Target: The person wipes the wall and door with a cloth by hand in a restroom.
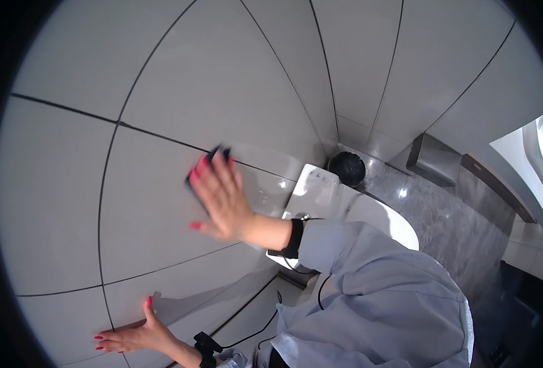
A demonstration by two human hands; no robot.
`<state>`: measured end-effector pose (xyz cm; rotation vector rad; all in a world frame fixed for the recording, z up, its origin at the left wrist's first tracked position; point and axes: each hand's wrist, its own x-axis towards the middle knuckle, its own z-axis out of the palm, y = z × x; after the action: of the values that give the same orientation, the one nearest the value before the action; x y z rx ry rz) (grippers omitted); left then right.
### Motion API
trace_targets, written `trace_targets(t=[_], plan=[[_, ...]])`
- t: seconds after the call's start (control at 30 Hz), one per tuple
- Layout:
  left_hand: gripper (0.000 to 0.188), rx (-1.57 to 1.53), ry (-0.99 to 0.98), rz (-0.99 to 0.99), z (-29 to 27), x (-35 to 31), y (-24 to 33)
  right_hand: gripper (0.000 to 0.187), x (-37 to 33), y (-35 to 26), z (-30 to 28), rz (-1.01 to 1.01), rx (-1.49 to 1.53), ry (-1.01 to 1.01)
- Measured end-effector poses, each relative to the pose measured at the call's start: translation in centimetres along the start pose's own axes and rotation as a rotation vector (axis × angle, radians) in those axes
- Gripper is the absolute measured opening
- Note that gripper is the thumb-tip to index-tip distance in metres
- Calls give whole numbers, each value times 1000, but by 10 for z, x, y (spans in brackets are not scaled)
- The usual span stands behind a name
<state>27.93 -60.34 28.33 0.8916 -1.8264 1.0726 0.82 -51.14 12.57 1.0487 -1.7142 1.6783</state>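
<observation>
My right hand (221, 199), a little blurred, lies against the grey wall tiles (161, 190) with its fingers pressed over a dark cloth (199, 195). Only the cloth's edges show, past the fingertips and beside the fingers; the palm side is hidden. A black band circles this wrist. Lower on the left, my left hand (137, 336) is spread near a dark tile joint, thumb pointing up and fingers stretched to the left. Nothing is in it, and it seems to rest on the wall. Its wrist also carries a black band, with a cable.
A white toilet (313, 187) stands beside the wall, below my right arm. Behind it are a black round bin (347, 168) and a grey metal box (434, 161) on the wall. A white washbasin (532, 156) juts out at the right above the shiny grey floor (400, 191).
</observation>
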Motion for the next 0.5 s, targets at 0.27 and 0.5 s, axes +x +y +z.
trace_targets(t=[0.27, 0.5], plan=[[134, 36, -23, -17, 1, -5, -1, 71, 35, 60, -16, 46, -20, 160], [137, 75, 7, 23, 4, -5, -10, 73, -16, 135, -12, 580, 98, 397]])
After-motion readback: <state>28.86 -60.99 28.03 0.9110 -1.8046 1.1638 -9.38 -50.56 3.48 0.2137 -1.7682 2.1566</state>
